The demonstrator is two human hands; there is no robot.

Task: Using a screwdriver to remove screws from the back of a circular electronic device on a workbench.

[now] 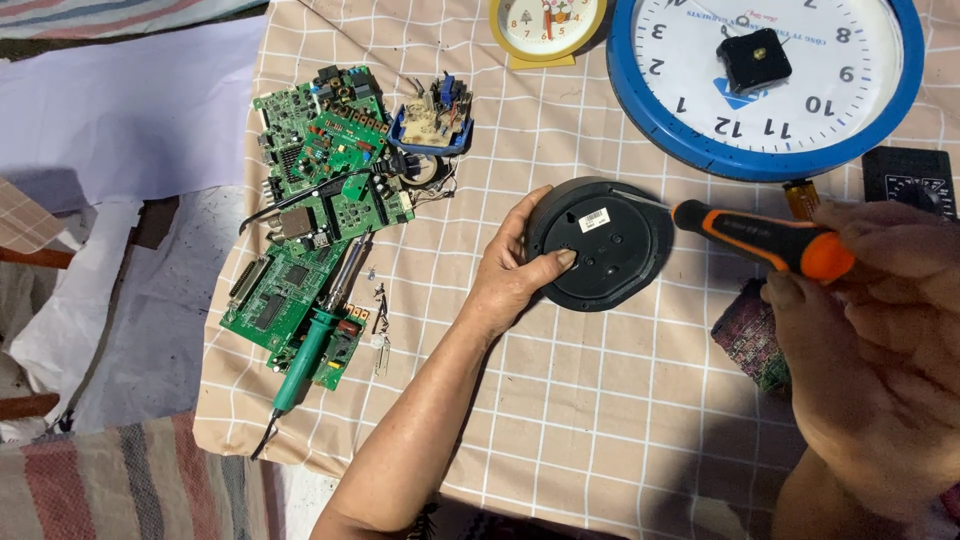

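Left hand clamped on the round black clock back, thumb pressing its face, steadying it flat on the checked cloth. Right hand closed round the orange-and-black screwdriver, tip at the clock back's upper right edge, likely prying. Left forearm angled in from below. Blue wall clock above; green circuit boards and soldering iron well left.

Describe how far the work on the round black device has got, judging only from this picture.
Done: little shows; the round black device lies back up, its casing closed. In hand: the left hand steadies it while the right hand brings the orange-handled screwdriver to its rim. Left: its casing is not yet opened.
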